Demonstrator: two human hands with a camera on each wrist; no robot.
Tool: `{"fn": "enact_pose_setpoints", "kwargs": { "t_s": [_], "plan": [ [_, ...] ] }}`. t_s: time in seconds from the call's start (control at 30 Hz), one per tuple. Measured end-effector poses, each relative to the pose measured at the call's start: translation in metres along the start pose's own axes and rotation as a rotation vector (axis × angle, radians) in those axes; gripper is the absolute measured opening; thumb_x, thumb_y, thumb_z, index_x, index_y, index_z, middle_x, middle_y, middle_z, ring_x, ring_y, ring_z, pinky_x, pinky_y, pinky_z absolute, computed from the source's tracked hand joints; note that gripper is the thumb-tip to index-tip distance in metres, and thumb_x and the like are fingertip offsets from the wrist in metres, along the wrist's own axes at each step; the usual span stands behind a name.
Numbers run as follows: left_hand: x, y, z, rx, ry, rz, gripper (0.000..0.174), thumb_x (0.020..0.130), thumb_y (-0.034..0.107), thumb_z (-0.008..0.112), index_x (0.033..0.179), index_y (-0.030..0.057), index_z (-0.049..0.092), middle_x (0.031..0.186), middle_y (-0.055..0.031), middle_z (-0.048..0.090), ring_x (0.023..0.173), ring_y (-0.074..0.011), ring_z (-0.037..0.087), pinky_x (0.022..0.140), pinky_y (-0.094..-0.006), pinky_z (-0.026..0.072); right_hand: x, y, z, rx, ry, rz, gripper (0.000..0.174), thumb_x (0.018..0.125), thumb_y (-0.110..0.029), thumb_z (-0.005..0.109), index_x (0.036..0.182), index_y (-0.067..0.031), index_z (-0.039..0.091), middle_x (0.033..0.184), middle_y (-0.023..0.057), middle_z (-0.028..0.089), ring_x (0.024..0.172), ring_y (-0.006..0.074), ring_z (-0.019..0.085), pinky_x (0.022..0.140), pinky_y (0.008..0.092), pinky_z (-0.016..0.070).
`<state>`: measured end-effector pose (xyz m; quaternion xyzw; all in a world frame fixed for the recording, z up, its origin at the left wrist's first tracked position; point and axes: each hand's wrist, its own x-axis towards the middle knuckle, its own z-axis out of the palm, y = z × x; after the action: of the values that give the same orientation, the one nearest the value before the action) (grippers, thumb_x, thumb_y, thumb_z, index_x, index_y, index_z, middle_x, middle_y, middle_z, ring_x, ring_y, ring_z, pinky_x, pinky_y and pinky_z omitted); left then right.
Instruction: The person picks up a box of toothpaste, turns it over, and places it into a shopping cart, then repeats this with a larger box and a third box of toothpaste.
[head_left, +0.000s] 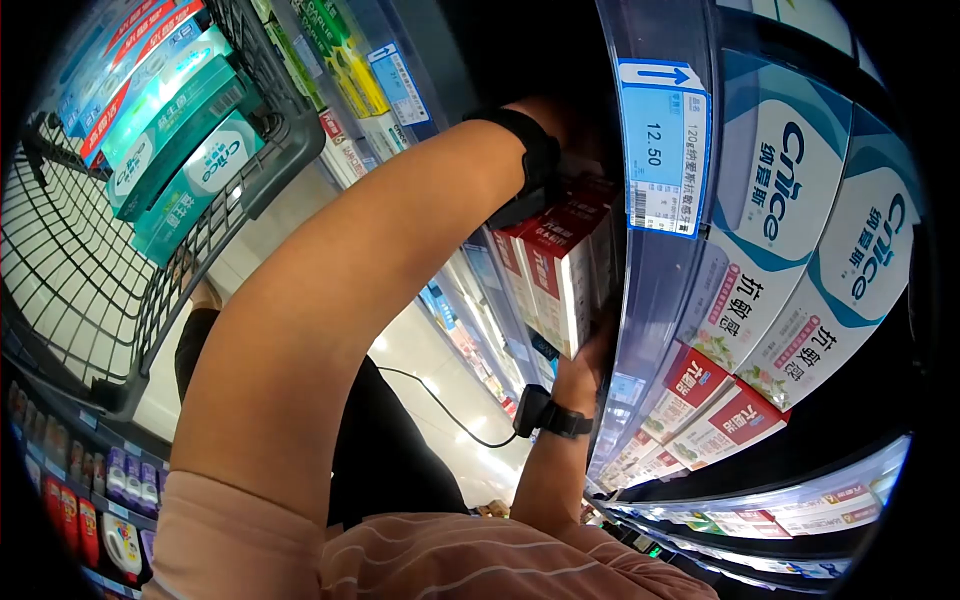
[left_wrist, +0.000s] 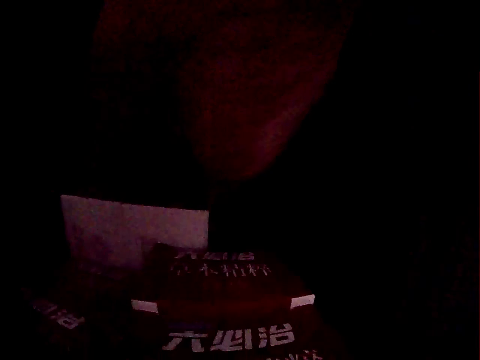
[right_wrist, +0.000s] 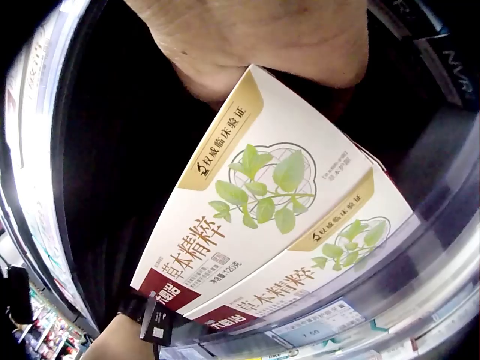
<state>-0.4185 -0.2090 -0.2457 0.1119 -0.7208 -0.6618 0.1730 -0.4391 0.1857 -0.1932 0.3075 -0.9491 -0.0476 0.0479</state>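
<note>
White-and-red boxes (head_left: 560,265) stand between the two hands in the head view. My left hand (head_left: 572,130) reaches into the dark shelf above them, its fingers hidden. In the dark left wrist view, the left hand (left_wrist: 240,97) is a dim shape over red box tops (left_wrist: 225,307). My right hand (head_left: 584,372) is at the boxes' lower end, fingers out of sight. In the right wrist view, the right hand (right_wrist: 262,45) is against the end of a white box (right_wrist: 240,195) with green leaves printed on it; the strapped left wrist (right_wrist: 124,339) is at the other end.
A shelf edge with a blue price tag (head_left: 665,150) runs beside the hands. Right of it stand large white-and-teal packs (head_left: 780,190) and more red-and-white boxes (head_left: 725,415). A wire cart (head_left: 85,290) with teal boxes (head_left: 190,150) is at left. A cable (head_left: 440,408) hangs between the arms.
</note>
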Motion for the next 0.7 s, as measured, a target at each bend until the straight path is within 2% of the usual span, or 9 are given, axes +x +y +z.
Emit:
{"fn": "enact_pose_setpoints", "kwargs": {
  "t_s": [0.7],
  "plan": [
    [-0.002,0.008,0.016,-0.029,-0.064,-0.002,0.05,0.097,0.038,0.058,0.133,0.0036,0.057,0.132,-0.0226,0.06,0.124,-0.0374,0.055,0.104,-0.0406,0.0437,-0.001,-0.002,0.001,-0.002,0.007,-0.002,0.062,0.083,-0.003,0.067,0.141,-0.0005,0.046,0.135,0.0239,0.057,0.124,0.0372,0.055,0.107,0.0428,0.0407]
  ]
}}
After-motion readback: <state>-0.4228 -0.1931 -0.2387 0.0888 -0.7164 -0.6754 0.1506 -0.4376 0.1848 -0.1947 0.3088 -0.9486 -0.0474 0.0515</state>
